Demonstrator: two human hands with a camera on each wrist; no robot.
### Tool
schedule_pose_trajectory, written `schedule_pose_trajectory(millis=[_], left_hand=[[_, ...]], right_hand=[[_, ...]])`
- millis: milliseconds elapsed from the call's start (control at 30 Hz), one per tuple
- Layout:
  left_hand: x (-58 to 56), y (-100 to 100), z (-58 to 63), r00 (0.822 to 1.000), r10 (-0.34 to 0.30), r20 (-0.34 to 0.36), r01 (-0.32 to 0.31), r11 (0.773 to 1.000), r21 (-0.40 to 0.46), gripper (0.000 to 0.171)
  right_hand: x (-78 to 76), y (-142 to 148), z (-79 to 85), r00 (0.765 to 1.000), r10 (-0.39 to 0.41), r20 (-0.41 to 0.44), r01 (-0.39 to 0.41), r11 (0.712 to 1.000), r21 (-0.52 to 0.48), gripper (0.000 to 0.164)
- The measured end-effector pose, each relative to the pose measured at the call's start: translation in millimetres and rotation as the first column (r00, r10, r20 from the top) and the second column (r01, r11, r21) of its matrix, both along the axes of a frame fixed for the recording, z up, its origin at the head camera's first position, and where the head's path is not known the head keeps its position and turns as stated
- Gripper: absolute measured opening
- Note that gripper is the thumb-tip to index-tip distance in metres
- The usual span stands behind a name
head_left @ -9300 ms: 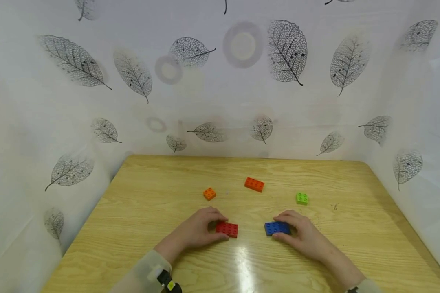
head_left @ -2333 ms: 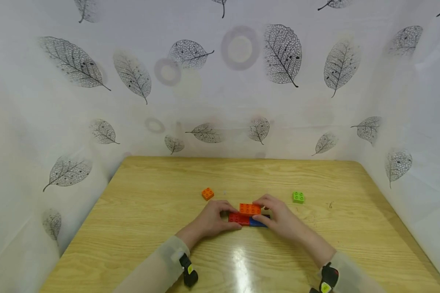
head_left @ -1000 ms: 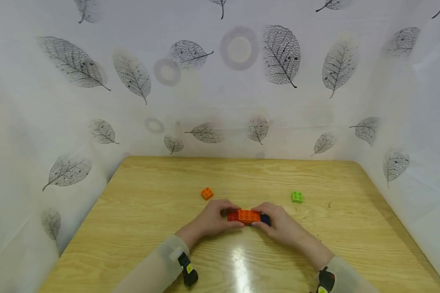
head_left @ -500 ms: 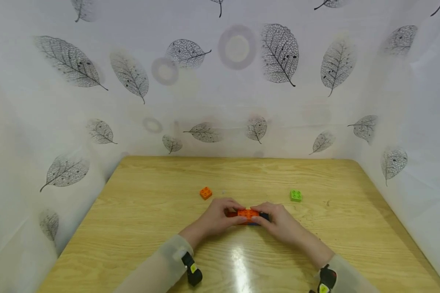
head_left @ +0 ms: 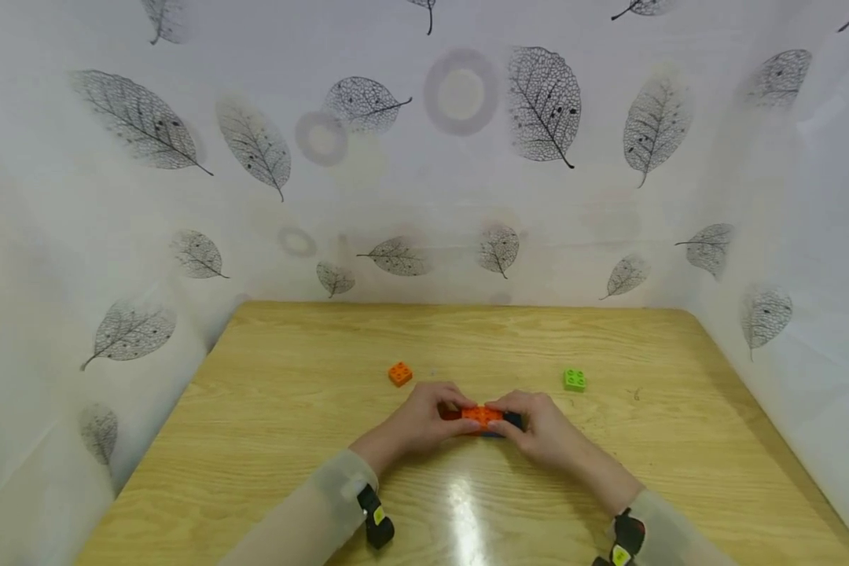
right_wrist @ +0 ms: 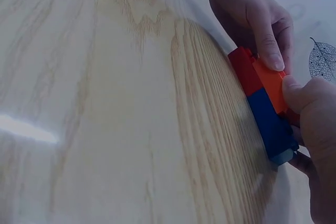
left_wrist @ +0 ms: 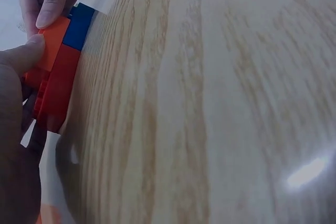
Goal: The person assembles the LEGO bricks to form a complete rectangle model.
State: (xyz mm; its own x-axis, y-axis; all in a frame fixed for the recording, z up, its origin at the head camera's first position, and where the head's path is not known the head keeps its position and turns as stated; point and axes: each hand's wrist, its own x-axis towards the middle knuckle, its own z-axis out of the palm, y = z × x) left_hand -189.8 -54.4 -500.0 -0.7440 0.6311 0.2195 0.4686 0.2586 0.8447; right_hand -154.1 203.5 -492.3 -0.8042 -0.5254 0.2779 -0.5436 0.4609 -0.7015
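Note:
A red-orange eight-stud toy brick (head_left: pixel 481 415) sits across the joint of a red brick (left_wrist: pixel 58 90) and a blue brick (right_wrist: pixel 266 121), which stand end to end on the table. My left hand (head_left: pixel 424 418) pinches the left part of the top brick between thumb and fingers. From the right, my right hand (head_left: pixel 543 431) pinches the same brick's other part. In the head view, fingers cover much of the red and blue bricks. Both wrist views show the three bricks' near sides, with the thumbs against the top one.
A small orange four-stud brick (head_left: pixel 400 373) lies on the wooden table (head_left: pixel 290 346) behind my left hand. Behind the right one lies a small lime-green brick (head_left: pixel 575 380). A white leaf-print curtain (head_left: pixel 410 196) surrounds the table's back and sides.
The red and blue bricks, earlier apart, now meet end to end. My right hand brought the red-orange brick down onto them; my left hand shifted from the red brick to the top one.

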Motion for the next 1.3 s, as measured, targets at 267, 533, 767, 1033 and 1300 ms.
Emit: schedule_pose_trajectory(millis=[267,533,767,1033,1300], left_hand=[[4.1,3,-4.4,1.0,-0.025,0.003,0.025,1.0,0.0,0.022],[2.2,1,-2.4,0.998,-0.03,-0.054,0.03,1.0,-0.009,0.024],[-0.1,1,-1.8,0.999,-0.013,-0.045,0.012,1.0,-0.021,0.026],[-0.2,1,-1.6,1.0,0.009,-0.03,-0.01,0.999,-0.041,0.027],[-0.4,1,0.1,0.999,0.025,-0.031,-0.026,0.998,-0.056,0.027]], right_hand=[[7.9,2,-6.4,1.0,-0.018,-0.006,0.018,1.0,-0.001,0.029],[5.8,3,5.3,1.0,0.006,0.021,-0.008,0.997,0.08,0.03],[2.0,7,11.5,0.998,0.025,0.051,-0.03,0.994,0.102,0.033],[-0.3,13,19.0,0.999,0.031,0.038,-0.035,0.994,0.106,0.039],[-5.7,28,28.6,1.0,-0.01,0.006,0.009,0.995,0.103,0.039]])
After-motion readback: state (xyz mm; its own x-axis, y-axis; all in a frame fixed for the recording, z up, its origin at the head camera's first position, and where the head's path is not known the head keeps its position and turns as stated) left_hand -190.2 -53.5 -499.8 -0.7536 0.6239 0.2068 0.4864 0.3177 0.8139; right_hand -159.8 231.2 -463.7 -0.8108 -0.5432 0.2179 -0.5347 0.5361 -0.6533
